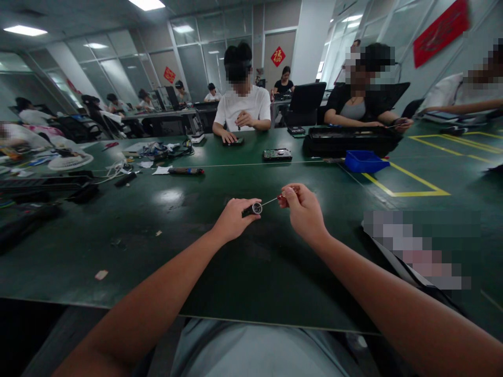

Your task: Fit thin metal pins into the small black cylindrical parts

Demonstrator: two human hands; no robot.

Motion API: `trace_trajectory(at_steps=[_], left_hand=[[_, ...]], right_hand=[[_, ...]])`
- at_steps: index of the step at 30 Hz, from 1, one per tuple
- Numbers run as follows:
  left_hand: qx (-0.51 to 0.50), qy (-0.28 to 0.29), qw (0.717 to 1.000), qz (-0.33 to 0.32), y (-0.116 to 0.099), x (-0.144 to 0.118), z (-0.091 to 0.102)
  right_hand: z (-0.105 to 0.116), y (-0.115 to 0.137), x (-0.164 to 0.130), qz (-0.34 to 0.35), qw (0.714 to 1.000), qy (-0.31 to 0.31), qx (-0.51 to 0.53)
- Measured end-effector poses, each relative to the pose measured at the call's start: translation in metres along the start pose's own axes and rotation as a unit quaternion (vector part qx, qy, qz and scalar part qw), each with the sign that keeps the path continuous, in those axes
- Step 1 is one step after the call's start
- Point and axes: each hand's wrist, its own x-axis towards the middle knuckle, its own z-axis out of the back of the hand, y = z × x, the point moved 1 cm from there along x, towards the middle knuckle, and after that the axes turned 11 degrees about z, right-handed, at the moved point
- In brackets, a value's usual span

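Above the green table, my left hand (234, 217) is closed around a short black cylinder (249, 210), which looks like a small flashlight. Its round, silver-rimmed end (257, 208) is turned toward me. A screwdriver with a translucent red handle (282, 198) is gripped in my right hand (302, 209), fingers and thumb pressed together on the handle. From there the thin metal shaft (269, 201) runs left to the rimmed end of the cylinder. Whether the tip touches the rim or goes inside it, I cannot tell.
Across the green table (188, 262) a person in white works on a small device. An opened hard drive (277, 155), a blue bin (365, 162) and a dark pen-like tool (186, 171) lie beyond my hands. Cables (161, 151) clutter the left; a flat blurred item (412, 251) lies right.
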Motion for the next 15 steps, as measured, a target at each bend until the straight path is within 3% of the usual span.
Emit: trace_trajectory(at_steps=[8,15], left_hand=[[-0.006,-0.018,1.0,-0.003,0.004,0.0,-0.001],[-0.007,-0.016,1.0,0.005,0.004,0.001,-0.001]], right_hand=[[0.008,0.013,0.001,0.045,0.98,0.023,-0.193],[0.007,0.011,0.001,0.083,0.978,0.069,-0.176]])
